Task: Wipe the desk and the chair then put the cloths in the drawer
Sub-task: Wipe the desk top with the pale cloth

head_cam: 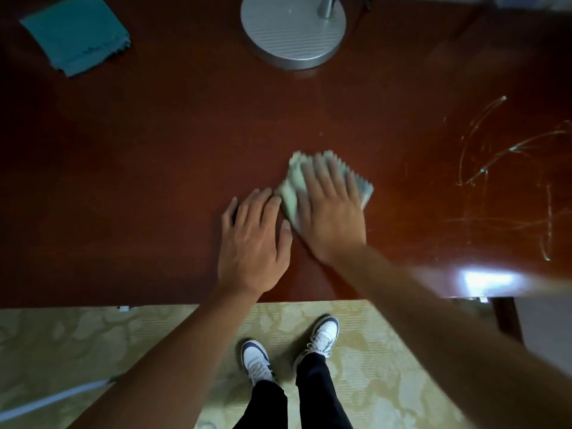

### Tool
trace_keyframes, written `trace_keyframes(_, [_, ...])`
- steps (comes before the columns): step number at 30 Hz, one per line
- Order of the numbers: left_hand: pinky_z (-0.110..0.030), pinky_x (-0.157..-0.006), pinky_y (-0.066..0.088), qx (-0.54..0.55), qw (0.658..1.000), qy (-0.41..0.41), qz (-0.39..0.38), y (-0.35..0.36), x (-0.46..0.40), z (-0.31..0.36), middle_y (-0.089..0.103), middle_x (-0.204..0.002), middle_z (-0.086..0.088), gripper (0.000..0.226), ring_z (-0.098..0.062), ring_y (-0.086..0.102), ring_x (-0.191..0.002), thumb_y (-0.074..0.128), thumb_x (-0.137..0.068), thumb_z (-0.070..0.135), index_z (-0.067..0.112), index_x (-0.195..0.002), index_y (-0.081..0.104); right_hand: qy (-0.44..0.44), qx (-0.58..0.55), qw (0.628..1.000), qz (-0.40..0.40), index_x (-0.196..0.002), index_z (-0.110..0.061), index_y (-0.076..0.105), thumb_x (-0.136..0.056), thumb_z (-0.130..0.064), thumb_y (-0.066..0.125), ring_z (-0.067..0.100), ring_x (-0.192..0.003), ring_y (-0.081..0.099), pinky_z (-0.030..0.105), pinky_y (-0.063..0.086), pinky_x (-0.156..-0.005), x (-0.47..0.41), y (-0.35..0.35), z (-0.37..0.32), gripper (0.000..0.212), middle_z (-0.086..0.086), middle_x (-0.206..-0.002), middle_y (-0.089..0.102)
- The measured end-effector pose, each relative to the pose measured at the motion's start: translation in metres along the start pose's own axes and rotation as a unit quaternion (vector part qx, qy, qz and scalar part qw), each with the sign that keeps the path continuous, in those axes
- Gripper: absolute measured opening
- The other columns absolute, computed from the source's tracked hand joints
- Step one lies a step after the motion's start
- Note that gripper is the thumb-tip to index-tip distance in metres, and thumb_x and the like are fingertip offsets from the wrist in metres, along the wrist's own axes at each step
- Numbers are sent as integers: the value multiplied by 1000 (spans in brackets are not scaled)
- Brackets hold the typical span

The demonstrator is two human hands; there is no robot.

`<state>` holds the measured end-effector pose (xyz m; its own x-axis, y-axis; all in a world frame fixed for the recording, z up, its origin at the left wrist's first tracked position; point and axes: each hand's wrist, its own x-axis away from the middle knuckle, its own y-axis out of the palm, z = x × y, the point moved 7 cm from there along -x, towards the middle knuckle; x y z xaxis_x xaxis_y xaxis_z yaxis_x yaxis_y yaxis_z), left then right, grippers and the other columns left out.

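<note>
Both hands lie flat on the bench (154, 150): left hand (253, 239) just beside the pale cloth (291, 193), fingers together; right hand (331, 212) presses it, fingers spread. Teal cloth (77, 32) lies well left of the lamp base (292, 29).

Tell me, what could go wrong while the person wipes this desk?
1. The right hand presses the light cloth flat, and it looks bunched up, so it might slide out from under the palm.
2. The round lamp base stands close behind, so a long swipe could bump it.
3. White streaks lie far right on the desk, away from the cloth, and could get missed.
</note>
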<state>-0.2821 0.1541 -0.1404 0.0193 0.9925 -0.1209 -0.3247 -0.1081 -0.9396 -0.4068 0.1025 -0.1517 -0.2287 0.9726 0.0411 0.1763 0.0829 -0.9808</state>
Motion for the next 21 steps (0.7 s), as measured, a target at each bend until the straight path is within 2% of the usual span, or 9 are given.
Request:
trace_keyframes(3, [-50,-115,28,4,1000,3,-13,1,0,-1,54,-140,-8,46,-25,45,-136,35,-97,36,12,-131,54,-29,16,999,-24,-155,-12,28,-105,-34,23,28,-153,11,53,20,-120,79,10,-15,55,10,-163,23])
trace_keyframes(6, [-49,-115,27,4,1000,4,-21,1,1,-1,54,-141,-7,45,-25,44,-136,35,-98,36,13,-131,54,-53,18,998,-38,-156,-13,27,-106,-36,19,27,-153,10,53,21,-120,89,14,-15,55,10,-163,21])
trace_keyframes(9, [-49,-115,28,4,1000,7,-16,1,1,0,53,-141,-8,44,-25,45,-135,37,-97,34,13,-132,54,-27,18,999,-40,-156,-15,27,-105,-38,19,26,-153,10,51,18,-122,53,9,0,57,8,-163,23])
trace_keyframes(12, [-49,-114,29,-4,1000,6,-12,1,0,0,51,-143,-8,45,-25,45,-135,40,-97,33,13,-135,53,48,22,998,-38,-158,-18,16,-104,-39,14,24,-153,3,46,9,-124,3,-2,35,58,6,-165,15])
trace_keyframes(17, [-50,-115,28,-1,1000,14,-13,3,-1,0,47,-148,-9,46,-26,42,-138,42,-96,30,13,-138,51,153,-6,987,-40,-158,-18,6,-107,-38,12,24,-153,-3,47,3,-124,-71,-20,96,56,5,-167,6])
trace_keyframes(21, [-50,-116,26,-13,999,0,-34,6,-2,-2,43,-152,-8,49,-26,37,-143,40,-97,32,14,-142,48,180,-21,983,-23,-158,-19,5,-107,-38,11,23,-153,-5,47,1,-124,-105,-26,113,56,3,-167,4])
